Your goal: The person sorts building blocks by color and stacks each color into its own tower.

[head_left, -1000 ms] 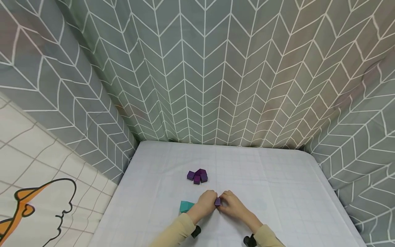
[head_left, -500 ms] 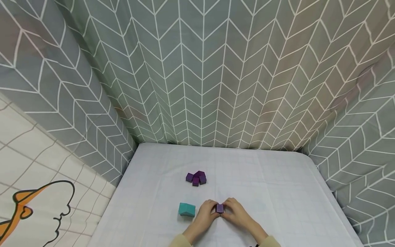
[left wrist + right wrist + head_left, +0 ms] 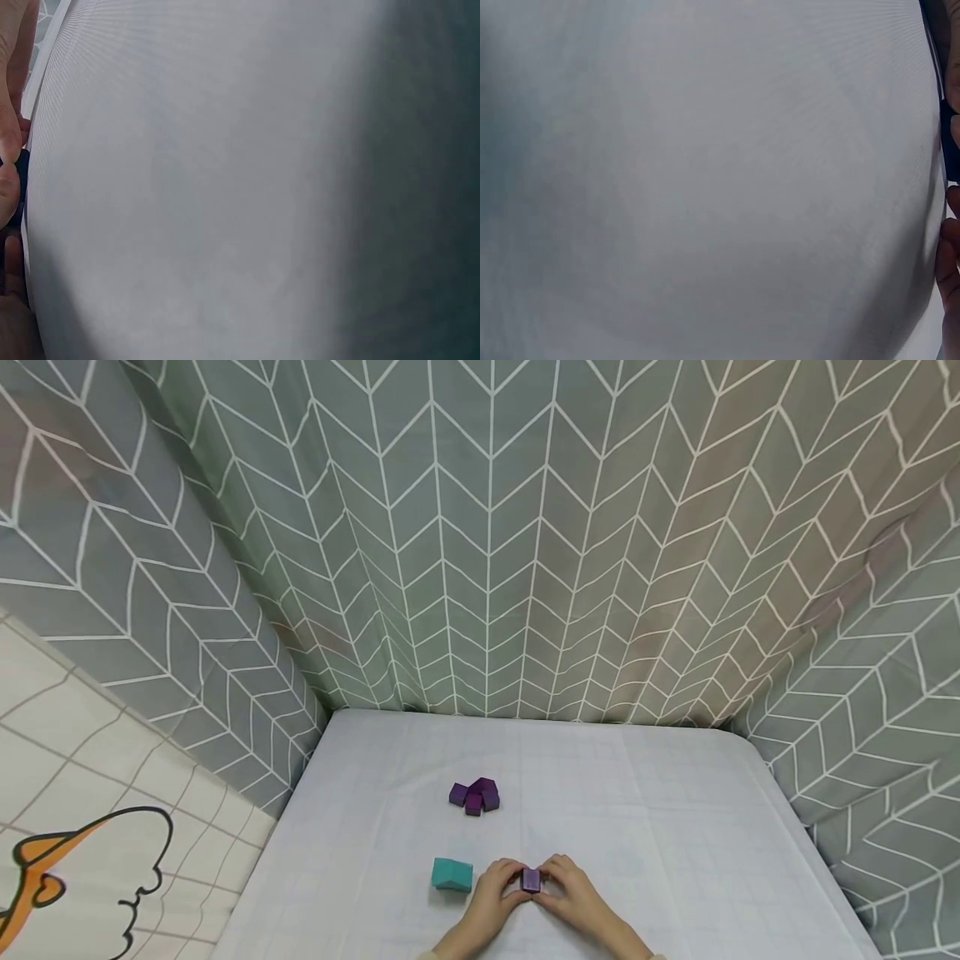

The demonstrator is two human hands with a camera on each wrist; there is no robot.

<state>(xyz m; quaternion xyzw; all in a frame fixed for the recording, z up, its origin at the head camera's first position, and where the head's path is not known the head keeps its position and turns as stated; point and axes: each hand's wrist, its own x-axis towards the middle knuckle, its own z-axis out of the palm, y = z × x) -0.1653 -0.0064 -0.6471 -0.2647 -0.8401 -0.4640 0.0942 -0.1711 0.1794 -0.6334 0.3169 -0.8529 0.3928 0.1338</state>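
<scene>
Found left hand [image 3: 492, 893] and right hand [image 3: 576, 894] pinching small purple block [image 3: 531, 881], near centre | Noted squarish, paler on top | Saw teal block [image 3: 452, 874] left, darker purple blocks [image 3: 474, 797] farther off | Logged white cloth-covered table [image 3: 645, 802], white-chevroned grey curtain [image 3: 510, 527] beyond

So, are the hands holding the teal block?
No, the left hand and right hand hold a small purple block between them, while the teal block sits to their left.

No readable text or numbers.
</scene>
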